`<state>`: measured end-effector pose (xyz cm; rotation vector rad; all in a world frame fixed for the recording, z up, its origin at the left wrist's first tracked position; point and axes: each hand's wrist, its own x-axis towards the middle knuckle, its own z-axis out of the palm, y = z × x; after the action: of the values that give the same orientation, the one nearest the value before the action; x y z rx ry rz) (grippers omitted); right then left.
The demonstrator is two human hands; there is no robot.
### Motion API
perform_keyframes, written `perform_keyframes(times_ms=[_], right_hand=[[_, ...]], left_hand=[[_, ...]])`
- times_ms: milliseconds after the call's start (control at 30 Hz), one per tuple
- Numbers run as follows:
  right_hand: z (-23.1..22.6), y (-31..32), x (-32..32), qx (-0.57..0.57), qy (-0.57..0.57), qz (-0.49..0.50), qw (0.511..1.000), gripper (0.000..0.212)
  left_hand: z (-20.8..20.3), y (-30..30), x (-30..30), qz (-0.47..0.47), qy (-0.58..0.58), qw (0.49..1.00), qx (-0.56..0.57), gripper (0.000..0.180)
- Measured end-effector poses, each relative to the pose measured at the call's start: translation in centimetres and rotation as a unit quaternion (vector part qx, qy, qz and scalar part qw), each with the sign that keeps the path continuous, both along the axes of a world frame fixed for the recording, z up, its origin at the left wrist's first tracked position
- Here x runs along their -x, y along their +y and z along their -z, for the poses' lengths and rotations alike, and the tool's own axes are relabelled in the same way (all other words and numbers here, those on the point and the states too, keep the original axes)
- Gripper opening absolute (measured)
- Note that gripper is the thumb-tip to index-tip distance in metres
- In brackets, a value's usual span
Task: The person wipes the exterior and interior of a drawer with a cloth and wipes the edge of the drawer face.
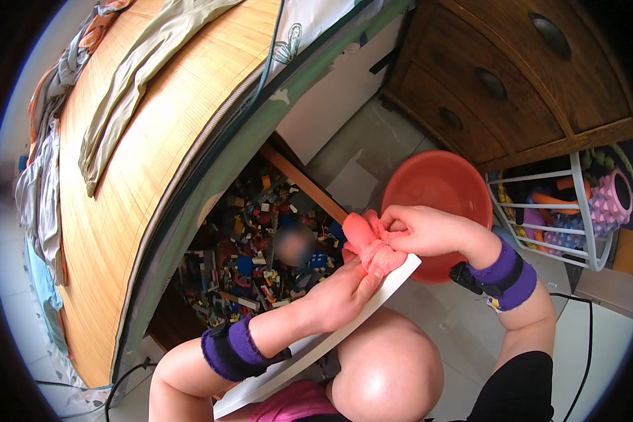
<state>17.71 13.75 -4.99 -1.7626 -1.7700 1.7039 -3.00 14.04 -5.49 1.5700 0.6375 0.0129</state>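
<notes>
A coral-pink cloth (pixel 376 254) is bunched at the upper end of a white curved panel (pixel 316 359). My left hand (pixel 339 299) is closed on the cloth from below, its fingers partly hidden in the folds. On the other side, my right hand (pixel 429 228) pinches the cloth between bent fingers. The panel fronts a drawer with a brown wooden side (pixel 304 184), filled with many coloured toy bricks (pixel 250 264). Part of the panel is hidden behind my left forearm.
A red basin (pixel 439 183) stands on the tiled floor beyond my right hand. A dark wooden chest of drawers (pixel 499 77) is behind it, with a white rack (pixel 577 211) of exercise rollers at right. A bed with a bamboo mat (pixel 183 126) and clothes lies left.
</notes>
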Motion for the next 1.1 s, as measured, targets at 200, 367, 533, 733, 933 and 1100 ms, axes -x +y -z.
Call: perform_keyframes(times_ms=[200, 367, 533, 733, 933, 1100], right_hand=[[-2.9, 0.5, 0.7, -0.058, -0.021, -0.034, 0.998, 0.023], [-4.7, 1.9, 4.3, -0.066, -0.090, -0.206, 0.972, 0.017], [-5.0, 2.6, 8.1, -0.042, -0.156, -0.397, 0.903, 0.019], [-4.4, 2.1, 11.0, 0.010, -0.161, -0.451, 0.878, 0.022], [-4.4, 0.7, 14.7, 0.053, -0.147, -0.458, 0.875, 0.023], [-3.8, -0.9, 18.4, 0.055, -0.146, -0.494, 0.855, 0.024]], left_hand=[[1.7, 1.0, 0.6, -0.064, 0.130, 0.986, 0.086, 0.055], [3.3, 2.4, 1.0, -0.031, 0.106, 0.970, 0.215, 0.048], [5.1, 2.8, 2.1, -0.015, 0.114, 0.968, 0.221, 0.045], [6.1, 1.7, 4.8, -0.028, 0.119, 0.967, 0.222, 0.040], [6.8, -0.8, 8.5, -0.044, 0.149, 0.964, 0.217, 0.037], [7.6, -3.2, 12.7, -0.052, 0.193, 0.956, 0.215, 0.034]])
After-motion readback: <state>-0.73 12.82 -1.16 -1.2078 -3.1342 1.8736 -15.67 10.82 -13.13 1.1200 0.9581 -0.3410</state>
